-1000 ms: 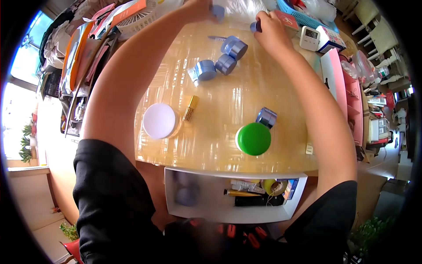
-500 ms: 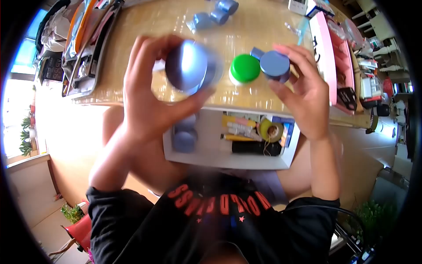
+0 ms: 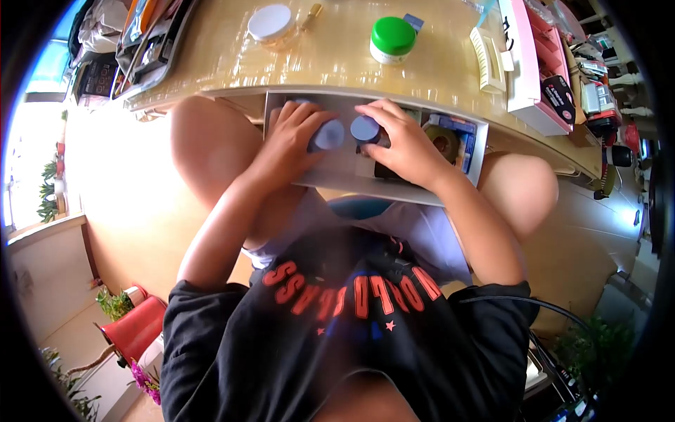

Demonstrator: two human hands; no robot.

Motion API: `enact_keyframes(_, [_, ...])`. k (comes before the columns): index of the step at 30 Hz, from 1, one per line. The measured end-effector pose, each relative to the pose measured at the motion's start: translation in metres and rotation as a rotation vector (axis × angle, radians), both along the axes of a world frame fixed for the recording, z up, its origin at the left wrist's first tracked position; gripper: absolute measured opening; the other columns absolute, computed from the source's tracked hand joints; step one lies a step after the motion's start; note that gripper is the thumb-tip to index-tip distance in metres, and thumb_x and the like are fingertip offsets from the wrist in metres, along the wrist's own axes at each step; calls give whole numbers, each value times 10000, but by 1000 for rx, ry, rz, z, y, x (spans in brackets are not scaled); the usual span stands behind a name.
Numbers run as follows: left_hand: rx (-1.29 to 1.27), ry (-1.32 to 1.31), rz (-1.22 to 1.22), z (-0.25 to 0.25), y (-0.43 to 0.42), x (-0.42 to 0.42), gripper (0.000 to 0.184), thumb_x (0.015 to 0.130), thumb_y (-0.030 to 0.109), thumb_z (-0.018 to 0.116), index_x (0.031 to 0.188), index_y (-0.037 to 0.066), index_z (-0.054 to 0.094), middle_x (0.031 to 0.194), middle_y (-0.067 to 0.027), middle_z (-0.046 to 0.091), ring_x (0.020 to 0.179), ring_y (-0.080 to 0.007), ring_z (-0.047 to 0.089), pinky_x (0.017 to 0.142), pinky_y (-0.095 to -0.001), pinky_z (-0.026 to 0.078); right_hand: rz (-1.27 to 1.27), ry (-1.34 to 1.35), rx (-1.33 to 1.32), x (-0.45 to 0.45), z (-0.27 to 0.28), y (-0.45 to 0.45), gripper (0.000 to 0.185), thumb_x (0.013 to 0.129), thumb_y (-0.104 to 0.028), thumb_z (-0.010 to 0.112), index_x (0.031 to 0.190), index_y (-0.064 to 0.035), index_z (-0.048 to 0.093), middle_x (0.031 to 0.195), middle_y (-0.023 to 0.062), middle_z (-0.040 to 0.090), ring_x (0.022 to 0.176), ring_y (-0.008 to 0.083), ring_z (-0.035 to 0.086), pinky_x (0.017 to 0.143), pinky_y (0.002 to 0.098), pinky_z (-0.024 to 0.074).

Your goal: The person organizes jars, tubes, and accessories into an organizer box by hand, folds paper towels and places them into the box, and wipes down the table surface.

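Note:
Both hands reach into the open white drawer (image 3: 480,151) below the tabletop. My left hand (image 3: 294,139) is closed around a round blue-capped jar (image 3: 329,133) in the drawer's left part. A smaller round jar with a blue lid (image 3: 365,128) is gripped between the fingers and thumb of my right hand (image 3: 406,144), near the drawer's middle. The two jars are close but apart. My hands hide much of the drawer's contents. On the tabletop beyond stand a green-lidded jar (image 3: 393,36) and a white-lidded jar (image 3: 271,24).
A roll of tape (image 3: 442,141) lies at the drawer's right. A cream plastic strip (image 3: 486,60) rests on the tabletop (image 3: 211,67) beside a pink organizer (image 3: 524,77). At the left stands a tray of assorted items (image 3: 151,53). My knees flank the drawer.
Both hands have come down from above the tabletop into the drawer, each with a blue-capped jar. The view has shifted; the white-lidded jar now shows, and the blue pieces at the back do not.

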State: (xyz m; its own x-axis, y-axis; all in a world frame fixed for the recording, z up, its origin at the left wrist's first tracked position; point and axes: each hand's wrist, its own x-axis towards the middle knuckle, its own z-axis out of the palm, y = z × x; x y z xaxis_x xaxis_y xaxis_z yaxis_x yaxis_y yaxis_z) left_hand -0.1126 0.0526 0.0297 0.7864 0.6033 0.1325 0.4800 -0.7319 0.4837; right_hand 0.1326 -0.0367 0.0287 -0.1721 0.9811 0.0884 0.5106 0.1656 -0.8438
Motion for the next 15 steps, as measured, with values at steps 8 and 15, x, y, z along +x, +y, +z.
enact_keyframes(8, [90, 138, -101, -22, -2, 2, 662, 671, 129, 874, 1297, 149, 660, 1305, -49, 648, 1238, -307, 520, 1052, -439, 377, 5, -146, 104, -13, -15, -8, 460, 787, -34, 771, 1223, -8, 628, 1233, 145, 668, 1147, 388, 628, 997, 467, 491])
enact_keyframes(15, [44, 279, -229, -26, -2, -3, 604, 690, 129, 864, 1268, 175, 696, 1248, -28, 699, 1200, -284, 528, 1045, -434, 390, -110, -84, 48, -20, -23, -9, 462, 819, -32, 771, 1249, -55, 604, 1211, 150, 658, 1103, 377, 659, 922, 429, 538])
